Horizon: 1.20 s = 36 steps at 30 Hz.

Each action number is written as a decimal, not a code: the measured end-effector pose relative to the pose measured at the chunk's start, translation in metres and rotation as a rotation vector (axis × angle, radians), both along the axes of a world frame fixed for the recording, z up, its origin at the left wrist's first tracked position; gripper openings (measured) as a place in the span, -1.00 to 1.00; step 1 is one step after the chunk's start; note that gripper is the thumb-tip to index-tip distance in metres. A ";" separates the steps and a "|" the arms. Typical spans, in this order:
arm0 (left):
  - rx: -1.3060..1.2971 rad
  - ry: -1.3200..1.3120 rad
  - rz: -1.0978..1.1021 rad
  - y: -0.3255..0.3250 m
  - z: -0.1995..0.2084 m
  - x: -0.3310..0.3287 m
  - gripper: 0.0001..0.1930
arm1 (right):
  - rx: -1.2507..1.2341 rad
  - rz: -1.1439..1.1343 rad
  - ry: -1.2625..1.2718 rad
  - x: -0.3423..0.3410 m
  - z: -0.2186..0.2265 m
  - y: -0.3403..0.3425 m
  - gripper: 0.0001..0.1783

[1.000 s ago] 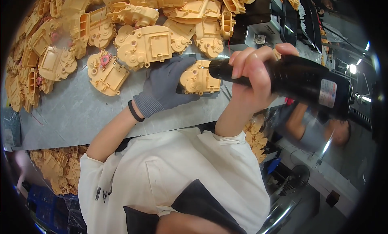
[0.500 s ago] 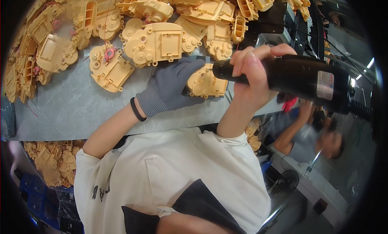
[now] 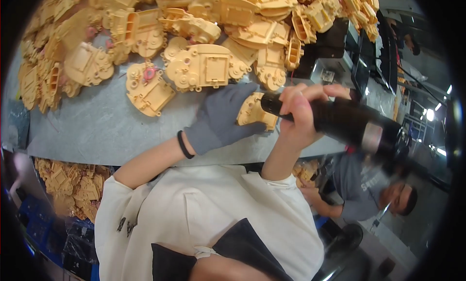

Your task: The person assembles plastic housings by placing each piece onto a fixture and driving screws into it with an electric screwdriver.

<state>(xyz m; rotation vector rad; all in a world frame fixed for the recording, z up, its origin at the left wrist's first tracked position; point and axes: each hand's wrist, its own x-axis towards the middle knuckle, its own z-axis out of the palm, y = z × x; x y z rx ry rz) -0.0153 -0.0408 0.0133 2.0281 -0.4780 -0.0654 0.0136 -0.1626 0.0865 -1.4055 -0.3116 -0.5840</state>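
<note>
My left hand, in a grey knit glove, is closed on a yellow plastic housing at the middle of the grey table. My bare right hand is wrapped around a black electric screwdriver. The tool lies nearly level, its nose at the upper right part of the housing. Whether its bit touches a screw cannot be made out. Just beyond the left hand lie another yellow housing with round bosses and a rectangular recess, and one carrying a small red round part.
Yellow housings are heaped along the far side of the table. A dark metal-edged device stands at the far right. More housings fill a container below the table's near left edge. A co-worker in grey is at the right.
The whole view has shifted, so the table and both hands appear farther right and slightly lower. The screwdriver's rear end has dipped. Both hands keep their holds, and the co-worker has moved.
</note>
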 end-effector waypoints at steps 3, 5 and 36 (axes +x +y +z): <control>-0.127 0.279 0.095 -0.005 0.015 -0.002 -0.27 | 0.249 -0.001 0.126 -0.010 0.016 -0.015 -0.44; -0.326 0.477 0.145 -0.003 0.021 -0.004 -0.39 | 0.371 0.078 -0.010 -0.021 0.021 -0.039 -0.48; 0.817 -0.322 0.101 0.137 0.025 -0.022 -0.47 | 0.517 0.135 -0.070 -0.044 0.021 -0.047 -0.64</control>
